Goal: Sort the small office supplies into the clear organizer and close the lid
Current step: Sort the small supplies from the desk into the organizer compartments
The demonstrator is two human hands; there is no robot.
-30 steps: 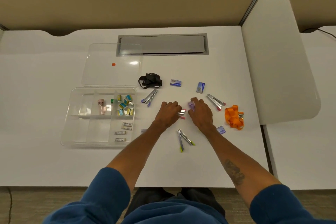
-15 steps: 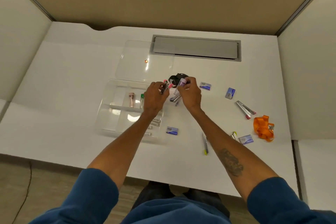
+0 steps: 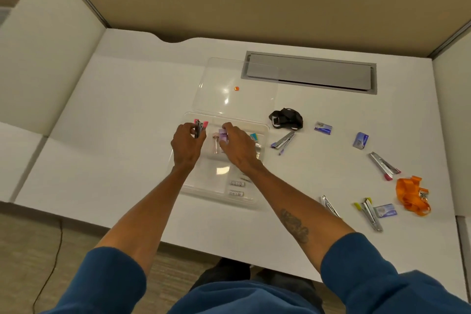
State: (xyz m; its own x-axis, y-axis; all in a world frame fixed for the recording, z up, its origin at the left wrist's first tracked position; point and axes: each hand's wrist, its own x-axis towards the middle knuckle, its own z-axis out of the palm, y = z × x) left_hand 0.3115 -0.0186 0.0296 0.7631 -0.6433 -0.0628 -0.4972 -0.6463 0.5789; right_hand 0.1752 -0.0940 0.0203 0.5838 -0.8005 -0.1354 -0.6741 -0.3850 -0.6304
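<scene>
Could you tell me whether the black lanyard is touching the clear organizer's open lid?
Apart. The head view shows bare white desk between the black lanyard and the open lid.

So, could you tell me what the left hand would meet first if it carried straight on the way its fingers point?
Probably the clear organizer's far-left corner, then its open lid; the left hand holds a pink-tipped stapler there, though height is unclear.

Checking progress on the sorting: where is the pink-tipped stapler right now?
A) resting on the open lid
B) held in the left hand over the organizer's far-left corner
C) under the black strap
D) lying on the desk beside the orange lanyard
B: the left hand grips the pink-tipped stapler above the far-left corner of the clear organizer.
</scene>
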